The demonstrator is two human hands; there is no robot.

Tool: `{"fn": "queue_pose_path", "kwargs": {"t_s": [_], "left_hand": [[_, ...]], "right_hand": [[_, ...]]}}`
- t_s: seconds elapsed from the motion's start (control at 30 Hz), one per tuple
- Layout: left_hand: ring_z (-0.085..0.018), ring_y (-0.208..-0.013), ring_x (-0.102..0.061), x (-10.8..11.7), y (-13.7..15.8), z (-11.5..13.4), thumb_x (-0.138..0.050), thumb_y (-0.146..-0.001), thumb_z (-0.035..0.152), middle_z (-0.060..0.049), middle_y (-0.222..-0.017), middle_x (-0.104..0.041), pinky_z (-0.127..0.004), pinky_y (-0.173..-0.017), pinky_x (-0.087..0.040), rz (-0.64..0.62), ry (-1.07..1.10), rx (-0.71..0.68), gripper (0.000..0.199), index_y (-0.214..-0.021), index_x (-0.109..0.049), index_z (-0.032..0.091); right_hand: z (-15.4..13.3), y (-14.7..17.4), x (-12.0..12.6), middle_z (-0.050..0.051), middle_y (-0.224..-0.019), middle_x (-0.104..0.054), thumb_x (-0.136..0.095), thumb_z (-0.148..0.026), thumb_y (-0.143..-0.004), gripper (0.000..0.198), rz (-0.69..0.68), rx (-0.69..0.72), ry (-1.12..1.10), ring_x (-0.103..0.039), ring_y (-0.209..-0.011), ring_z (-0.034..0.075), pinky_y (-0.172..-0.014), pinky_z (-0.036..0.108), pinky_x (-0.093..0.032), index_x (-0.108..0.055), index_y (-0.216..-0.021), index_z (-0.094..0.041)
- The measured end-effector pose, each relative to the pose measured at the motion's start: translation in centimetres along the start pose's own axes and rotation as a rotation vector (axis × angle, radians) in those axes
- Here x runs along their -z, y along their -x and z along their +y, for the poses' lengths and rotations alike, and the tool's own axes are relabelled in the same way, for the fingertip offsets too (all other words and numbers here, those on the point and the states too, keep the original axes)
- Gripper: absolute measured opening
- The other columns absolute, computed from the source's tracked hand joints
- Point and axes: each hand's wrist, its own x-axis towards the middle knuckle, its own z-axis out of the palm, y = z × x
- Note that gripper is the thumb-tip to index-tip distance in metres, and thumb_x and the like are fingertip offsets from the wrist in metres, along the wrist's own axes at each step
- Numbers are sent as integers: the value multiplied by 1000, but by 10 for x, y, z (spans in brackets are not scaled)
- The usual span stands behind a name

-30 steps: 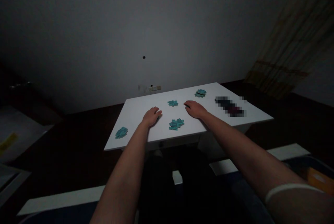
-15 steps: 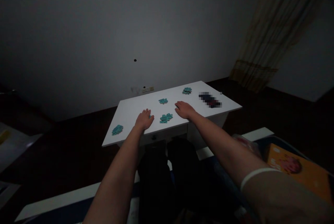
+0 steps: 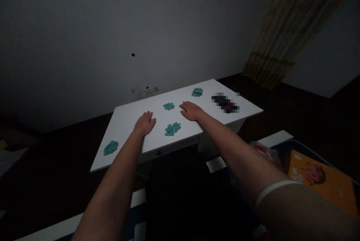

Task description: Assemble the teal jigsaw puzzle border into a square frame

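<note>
My right hand (image 3: 191, 111), loosely spread, rests just right of the small teal jigsaw-piece cluster (image 3: 168, 106), nearer than my left hand (image 3: 144, 123), whose hold on any teal piece (image 3: 151, 120) underneath I cannot tell.

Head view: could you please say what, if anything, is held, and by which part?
Whether the left hand grips the teal piece beside its thumb is unclear; the right hand appears empty.

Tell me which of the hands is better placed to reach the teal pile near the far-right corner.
Likely the right hand: it is palm down, closest to that teal pile. The left hand is farther off, with the middle teal cluster roughly between.
</note>
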Motion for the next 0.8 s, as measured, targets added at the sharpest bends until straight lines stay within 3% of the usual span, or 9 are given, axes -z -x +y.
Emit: {"fn": "queue_pose_path", "kwargs": {"t_s": [0.17, 0.33, 0.47, 0.53, 0.6, 0.67, 0.73, 0.8], "left_hand": [[-39, -201, -40, -3, -18, -1, -51, -130, 48, -19, -211, -49, -52, -163, -33, 27, 5, 10, 78, -200, -56, 14], [-41, -199, -44, -7, -9, -1, -55, -129, 44, -19, -210, -51, -56, -163, -37, 59, 53, -6, 72, -195, -63, 15], [-46, -192, -54, -3, 0, 3, -66, -126, 47, -19, -200, -65, -59, -159, -45, 75, 42, -32, 67, -188, -71, 21], [-50, -181, -65, 7, -1, 7, -70, -125, 52, -21, -193, -72, -60, -149, -56, 75, 15, -47, 62, -179, -78, 23], [-52, -163, -78, 23, -10, 12, -64, -127, 59, -23, -181, -80, -62, -130, -67, 23, 2, -80, 57, -165, -87, 23], [-53, -143, -86, 39, -25, 18, -59, -127, 60, -25, -157, -91, -64, -115, -70, 3, -7, -44, 54, -141, -97, 24], [-52, -134, -88, 50, -41, 25, -64, -124, 55, -24, -143, -95, -62, -109, -70, -47, -20, -11, 47, -133, -98, 24], [-48, -129, -89, 53, -53, 33, -68, -122, 51, -25, -143, -94, -57, -105, -70, -43, -41, -65, 43, -137, -97, 22]], "right_hand": [[3, -15, 0, 24, -191, -72, -66, -40, -129, 56, 75, -43, -38, -65, -178, 41, -149, 53, -51, -80, -177, -14], [1, -15, -1, 26, -173, -84, -70, -45, -130, 45, 143, -72, -47, -75, -161, 42, -136, 50, -59, -89, -158, -15], [-7, -35, 4, 29, -179, -80, -71, -43, -128, 56, 140, -24, -21, -80, -155, 51, -136, 63, -60, -81, -174, -15], [-13, -58, 6, 26, -188, -74, -73, -43, -126, 64, 120, 83, -23, -74, -168, 50, -145, 63, -55, -75, -183, -16], [-20, -83, 6, 22, -198, -66, -83, -44, -120, 77, 55, 206, -39, -63, -181, 48, -153, 59, -48, -69, -191, -18], [-25, -103, 2, 17, -200, -65, -89, -41, -114, 86, -43, 276, -56, -62, -183, 46, -153, 56, -49, -65, -195, -23], [-26, -114, -5, 14, -194, -72, -85, -39, -115, 78, -121, 303, -48, -70, -176, 45, -148, 55, -54, -72, -191, -29], [-24, -116, -12, 13, -184, -81, -79, -36, -118, 62, -143, 330, -39, -78, -166, 45, -142, 55, -59, -83, -180, -32]]}}
